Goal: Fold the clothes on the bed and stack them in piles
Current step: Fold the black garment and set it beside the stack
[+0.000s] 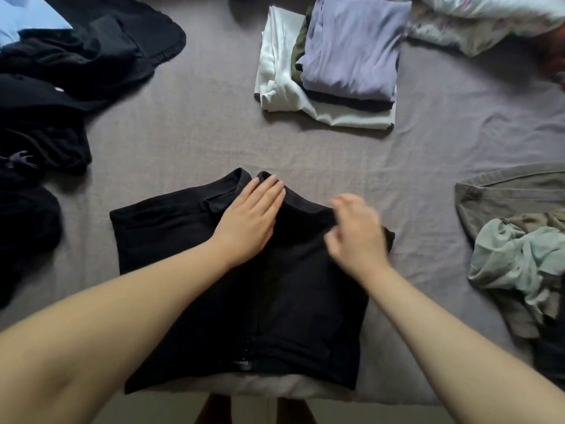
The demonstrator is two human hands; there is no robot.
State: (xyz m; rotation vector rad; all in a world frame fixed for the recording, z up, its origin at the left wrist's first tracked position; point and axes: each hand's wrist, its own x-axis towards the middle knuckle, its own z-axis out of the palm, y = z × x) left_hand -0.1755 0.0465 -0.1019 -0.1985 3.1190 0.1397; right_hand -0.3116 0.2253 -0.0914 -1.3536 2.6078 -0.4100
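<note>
Far to your left, a dark heap [46, 96] of unfolded black clothes lay on the bed [189, 139], with a pale blue piece [27, 18] showing at its top corner.

Straight in front of you, at the bed's near edge, the black garment [232, 286] lay spread flat on the grey sheet. It was partly folded into a rough rectangle, its collar end pointing away from you and a small label showing at the near hem. A strip of white cloth [244, 385] peeked out from under that hem.

Your left hand [249, 220] rested palm down on the garment near the collar. Its fingers [269, 191] were straight and together, their tips at the collar's edge, holding nothing.

Your right hand [356, 229] was just beside it, over the garment's right shoulder. It was blurred; the fingers looked loosely curled, and you could not tell whether they pinched the cloth.

Beyond the hands, well apart from the garment, stood the folded pile [330, 65]: a lilac piece on top, black and olive under it, white at the bottom.

At your right edge lay a loose heap [519, 252] of olive and pale green clothes.
</note>
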